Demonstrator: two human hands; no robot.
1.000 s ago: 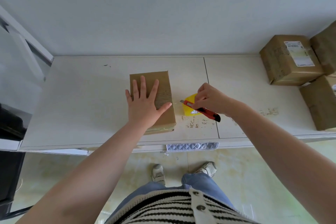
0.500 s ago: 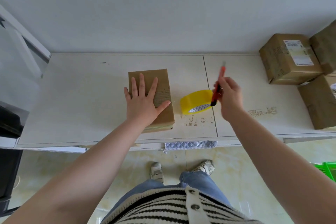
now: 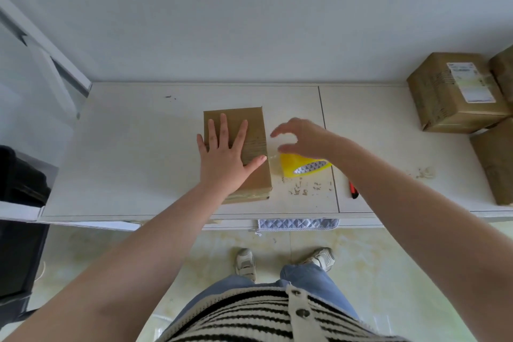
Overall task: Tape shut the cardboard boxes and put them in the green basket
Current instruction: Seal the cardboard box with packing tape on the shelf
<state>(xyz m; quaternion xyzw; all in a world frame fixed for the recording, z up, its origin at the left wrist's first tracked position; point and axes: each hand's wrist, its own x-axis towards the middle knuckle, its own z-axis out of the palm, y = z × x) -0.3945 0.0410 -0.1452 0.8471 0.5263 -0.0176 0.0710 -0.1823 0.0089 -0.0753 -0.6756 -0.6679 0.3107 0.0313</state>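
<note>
A small brown cardboard box (image 3: pixel 255 130) lies on the white table (image 3: pixel 133 153). My left hand (image 3: pixel 224 155) rests flat on its top with the fingers spread. A yellow roll of tape (image 3: pixel 302 166) stands just right of the box. My right hand (image 3: pixel 302 136) hovers over the roll and the box's right edge, fingers apart and slightly blurred, holding nothing. A red and black utility knife (image 3: pixel 353 191) lies on the table, mostly hidden behind my right forearm. The green basket is out of view.
Three more brown cardboard boxes sit at the table's right end: one with a white label (image 3: pixel 455 91), one at the corner (image 3: pixel 503 69), one nearer the front (image 3: pixel 497 164). A quilted cloth (image 3: pixel 298 223) hangs at the front edge. Black equipment (image 3: pixel 19 175) stands at the left.
My right hand swung the knife away from the tape, put it down on the table to the right, and came back empty over the tape roll. My left hand stayed on the box.
</note>
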